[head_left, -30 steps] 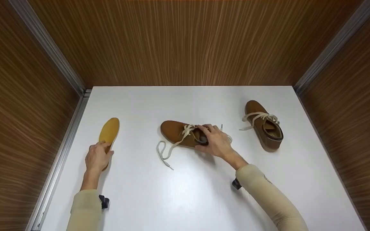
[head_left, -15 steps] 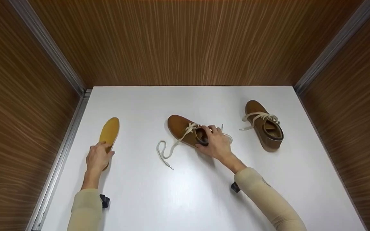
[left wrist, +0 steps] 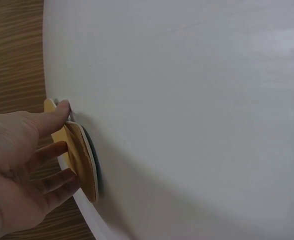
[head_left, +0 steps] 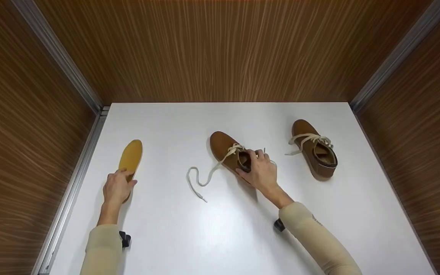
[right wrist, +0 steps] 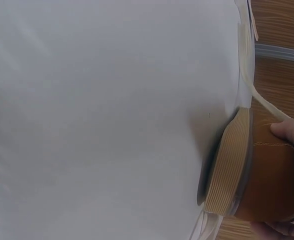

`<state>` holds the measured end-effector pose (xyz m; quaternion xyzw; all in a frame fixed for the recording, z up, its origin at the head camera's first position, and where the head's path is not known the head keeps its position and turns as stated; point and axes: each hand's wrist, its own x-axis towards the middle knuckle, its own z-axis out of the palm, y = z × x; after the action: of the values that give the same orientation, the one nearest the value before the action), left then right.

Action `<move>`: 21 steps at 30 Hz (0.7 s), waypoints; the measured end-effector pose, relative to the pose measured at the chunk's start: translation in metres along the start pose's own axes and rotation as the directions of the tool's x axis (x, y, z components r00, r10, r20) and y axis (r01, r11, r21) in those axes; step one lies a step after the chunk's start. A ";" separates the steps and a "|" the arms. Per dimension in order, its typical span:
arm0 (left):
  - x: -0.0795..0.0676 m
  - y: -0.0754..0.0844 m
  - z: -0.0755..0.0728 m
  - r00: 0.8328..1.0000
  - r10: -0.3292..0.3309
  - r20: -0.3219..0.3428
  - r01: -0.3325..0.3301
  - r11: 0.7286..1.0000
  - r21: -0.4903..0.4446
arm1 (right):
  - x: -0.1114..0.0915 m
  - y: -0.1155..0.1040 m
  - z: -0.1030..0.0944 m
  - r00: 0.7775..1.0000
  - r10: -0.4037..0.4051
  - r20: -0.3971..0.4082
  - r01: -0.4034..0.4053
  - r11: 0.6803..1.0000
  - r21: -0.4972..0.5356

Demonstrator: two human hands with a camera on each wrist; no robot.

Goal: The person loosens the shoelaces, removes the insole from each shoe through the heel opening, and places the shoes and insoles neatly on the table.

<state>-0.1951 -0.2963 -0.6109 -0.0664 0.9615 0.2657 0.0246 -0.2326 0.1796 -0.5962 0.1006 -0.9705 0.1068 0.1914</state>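
Observation:
At the left, my left hand [head_left: 116, 187] holds the heel half of a flat yellow insole [head_left: 131, 154] that lies on the white table. In the left wrist view, the thumb is at one edge of the insole [left wrist: 87, 170] and the fingers lie over its top. Near the middle, my right hand [head_left: 262, 172] grips a brown lace-up shoe [head_left: 220, 146] around its collar. Its toe points to the back left, and one cream lace [head_left: 203, 185] trails over the table. The right wrist view has the heel and ribbed tan sole of this shoe [right wrist: 274, 175].
A second brown shoe [head_left: 313, 152] with loose cream laces stands at the back right, its toe towards the back. Wood-grain walls [head_left: 220, 53] with metal rails enclose the white table [head_left: 166, 236] at the back and both sides.
The shoe under my right hand has turned clockwise, so its toe has swung back and to the right. Its lace shifted a little. My left hand and the insole have hardly moved.

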 end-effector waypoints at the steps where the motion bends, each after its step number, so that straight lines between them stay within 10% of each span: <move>1: 0.000 0.000 0.000 1.000 0.001 0.000 -0.001 1.000 0.000 | 0.000 0.001 0.000 1.000 0.008 -0.005 -0.008 1.000 0.000; 21: 0.000 0.001 -0.001 1.000 -0.007 0.010 0.007 1.000 0.010 | -0.003 0.011 -0.007 0.979 0.192 0.073 -0.196 0.979 0.056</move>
<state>-0.1956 -0.2956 -0.6095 -0.0682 0.9624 0.2611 0.0306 -0.2300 0.1921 -0.5927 0.0149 -0.9776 0.1522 0.1443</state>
